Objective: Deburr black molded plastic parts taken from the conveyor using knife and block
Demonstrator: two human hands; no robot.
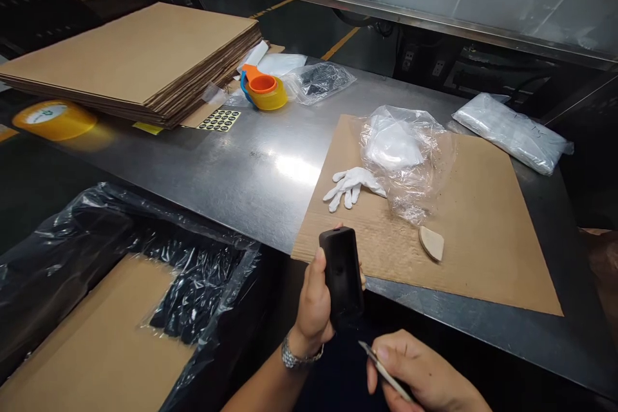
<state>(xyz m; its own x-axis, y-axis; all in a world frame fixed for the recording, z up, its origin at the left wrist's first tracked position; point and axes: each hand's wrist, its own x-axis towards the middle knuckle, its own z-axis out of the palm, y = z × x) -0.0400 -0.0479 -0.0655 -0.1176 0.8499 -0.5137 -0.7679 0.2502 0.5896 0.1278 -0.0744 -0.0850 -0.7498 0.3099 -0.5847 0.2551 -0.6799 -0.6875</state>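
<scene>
Upright in my left hand [313, 302] is a black, hollow-looking rectangular plastic part [342, 277], fingers wrapped round its sides and thumb along its left edge. Below and to the right, my right hand [420, 367] pinches a slim craft knife [389, 376] with a pale handle; its pointed blade aims up and left, apart from the black part. Just beyond my left hand lies a cardboard sheet [487, 225] on the metal table. On it are a white glove [355, 183], a crumpled clear plastic bag [410, 154] and a tan rounded pad [432, 244].
A stack of cardboard sheets [140, 55] sits at the table's left, near tape rolls including one in an orange dispenser [263, 85]. A sticker sheet [219, 120] lies close by. Wrapped plastic [512, 132] rests far right. A box lined with black plastic [207, 270] stands lower left.
</scene>
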